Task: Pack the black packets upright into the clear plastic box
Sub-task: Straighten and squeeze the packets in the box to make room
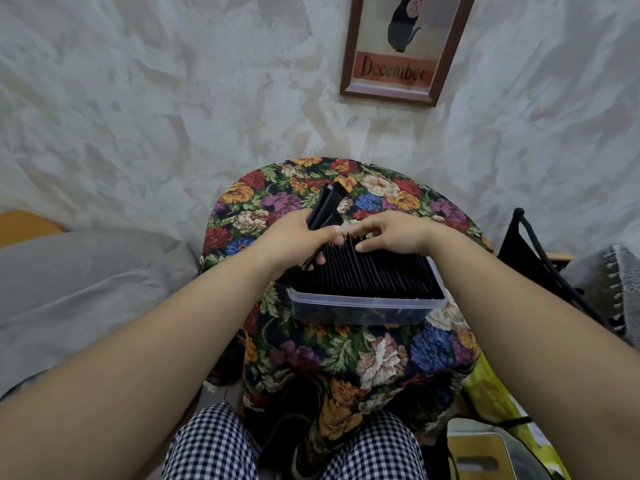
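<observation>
Head view: a person in checked trousers (214,445) sits at a floral-clothed counter (388,192) set against a pale wall. Grey bedding (86,289) lies at far left. The left hand (294,239) hovers over the far left corner of the clear plastic box (360,301) and grips a bundle of black packets (327,202). Its fingers (320,259) curl round the bundle's lower end, and the bundle tilts up and away. The box stands on the counter between the forearms, and a row of packets (377,275) stands on edge inside it, nearly wall to wall, tops above the rim. The right hand (394,233) rests bent, slightly spread fingers (362,248) on the row's far end; whether they pinch a packet cannot be told. A framed "December" print (405,46) hangs above, and a black folding frame (540,258) stands at far right.
</observation>
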